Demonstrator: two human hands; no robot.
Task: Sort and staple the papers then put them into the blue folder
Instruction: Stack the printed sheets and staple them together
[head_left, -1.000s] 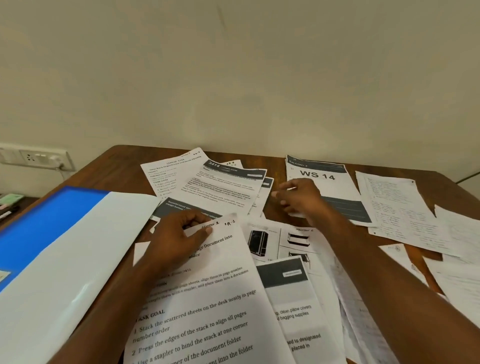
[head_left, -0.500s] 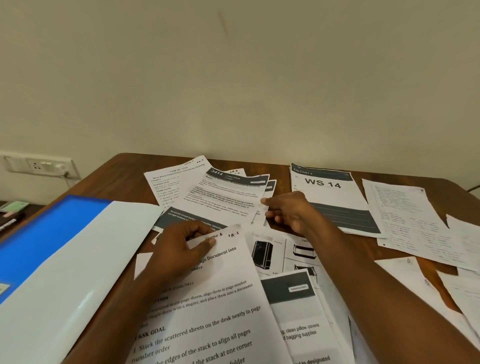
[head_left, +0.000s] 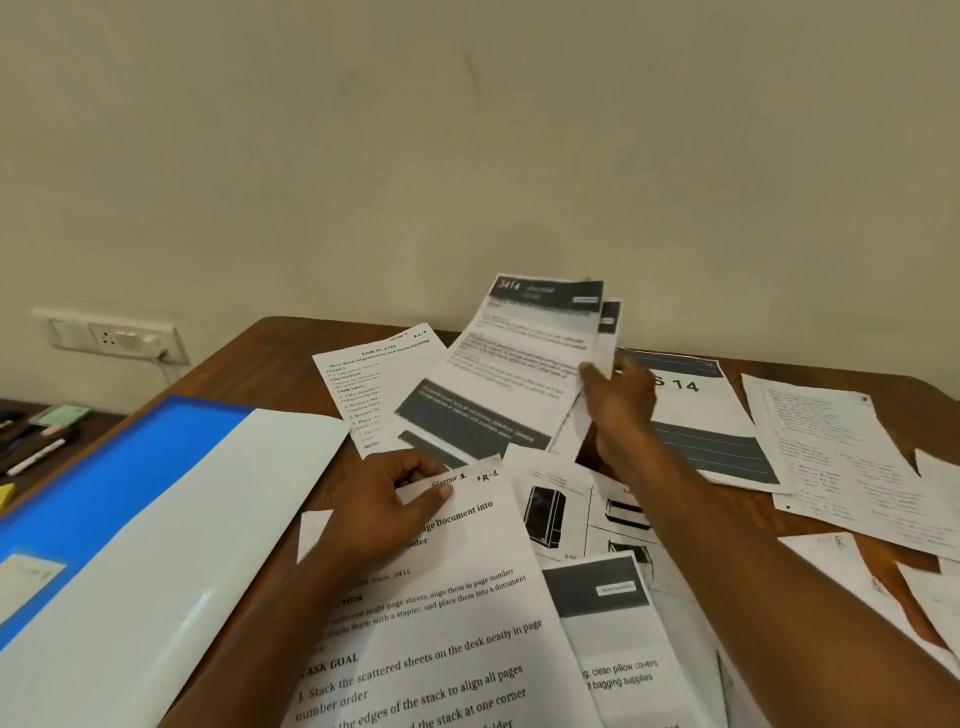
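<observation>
Currently, head view only, sorting stage by my judgement.
Left hand: left hand (head_left: 382, 506) at 6 o'clock of the spread, thumb over the top edge of the task sheet (head_left: 447, 613), fingers curled beneath; grip is closed on the paper. Likely kept there as the start of the sorted stack, since it bears "Section 1" and "R-1" by hand.
Right hand: right hand (head_left: 621, 402) near centre, pinching the right edge of the 3414 sheets (head_left: 514, 364), which are tilted up off the table (head_left: 249, 364); at least two sheets fan out at the top. Probably lifted to read the header or to bring them across to the stack.
Folder: blue folder (head_left: 119, 467) lies at 9 o'clock, a white flap (head_left: 171, 545) over its right part; no papers in it that I can see.
Loose papers: WS 14 sheet (head_left: 696, 415) at 2 o'clock, partly behind the right hand; handwritten sheets (head_left: 841, 457) at 3 o'clock; picture sheet (head_left: 561, 514) just right of the left hand.
Stapler: none in frame.
Hidden: right fingertips behind the lifted paper; sheet count in that bundle unclear; lifted print is blurred.
Cut off: folder at left edge, task sheet at bottom, papers at right edge.
Off-table: pens (head_left: 31, 447) at far left, too small to detail.
</observation>
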